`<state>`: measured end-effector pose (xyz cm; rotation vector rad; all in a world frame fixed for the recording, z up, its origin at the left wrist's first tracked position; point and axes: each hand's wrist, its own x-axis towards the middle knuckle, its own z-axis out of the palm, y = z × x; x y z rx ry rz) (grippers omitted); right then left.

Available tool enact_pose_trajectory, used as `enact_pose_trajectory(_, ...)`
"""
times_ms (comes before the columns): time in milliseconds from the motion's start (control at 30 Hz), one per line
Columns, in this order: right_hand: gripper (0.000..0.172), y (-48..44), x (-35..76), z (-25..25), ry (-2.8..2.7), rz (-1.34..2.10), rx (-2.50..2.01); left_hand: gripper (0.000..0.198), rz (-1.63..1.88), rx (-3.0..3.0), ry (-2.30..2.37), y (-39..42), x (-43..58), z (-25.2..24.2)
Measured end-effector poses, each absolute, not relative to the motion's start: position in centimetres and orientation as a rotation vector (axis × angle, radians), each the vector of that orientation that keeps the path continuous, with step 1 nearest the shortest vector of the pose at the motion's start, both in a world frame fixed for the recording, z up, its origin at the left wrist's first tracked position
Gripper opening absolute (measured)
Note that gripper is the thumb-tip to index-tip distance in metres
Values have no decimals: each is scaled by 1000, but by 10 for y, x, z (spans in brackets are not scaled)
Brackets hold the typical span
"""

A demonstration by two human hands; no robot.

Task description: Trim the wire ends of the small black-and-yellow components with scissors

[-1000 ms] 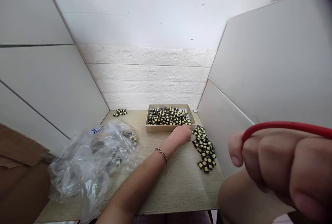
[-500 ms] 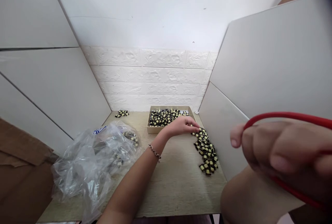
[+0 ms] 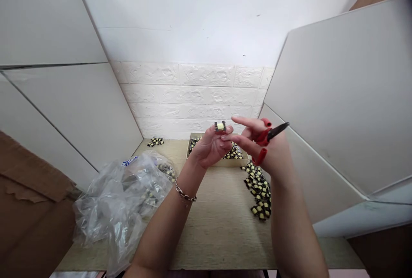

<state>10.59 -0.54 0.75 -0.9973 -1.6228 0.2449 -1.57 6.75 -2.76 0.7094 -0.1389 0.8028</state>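
Note:
My left hand [image 3: 210,147] pinches a small transformer [image 3: 220,126] between thumb and finger. It has a yellow-taped middle, black ends and thin metal pins. My right hand [image 3: 275,149] carries red-handled scissors [image 3: 264,136], with the dark blades pointing up to the right. Its index finger and thumb stretch out toward the left hand; one fingertip seems to touch the left fingers. Behind the hands stands a shallow box [image 3: 219,163] filled with similar transformers, partly hidden. A loose pile of transformers [image 3: 259,188] lies on the tabletop to the right.
On the left, a clear plastic bag [image 3: 119,200] with more transformers spreads over the table [image 3: 222,226]. A small cluster of transformers [image 3: 156,141] sits at the back left. White panels [image 3: 334,98] flank both sides, and a cardboard box [image 3: 35,209] stands at the left.
My left hand has moved from the right-hand pile up to the middle, now with a transformer in it. My right hand has come in from the right with the scissors.

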Motion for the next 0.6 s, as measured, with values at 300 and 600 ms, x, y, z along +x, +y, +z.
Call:
enact_pose_trajectory(300, 26, -8, 101, 6, -1702, 65, -1028, 26, 683, 731, -132, 58, -14, -26)
enact_pose_trajectory(600, 22, -17, 97, 9, -1687, -3, -922, 40, 673, 873, -28, 54, -15, -25)
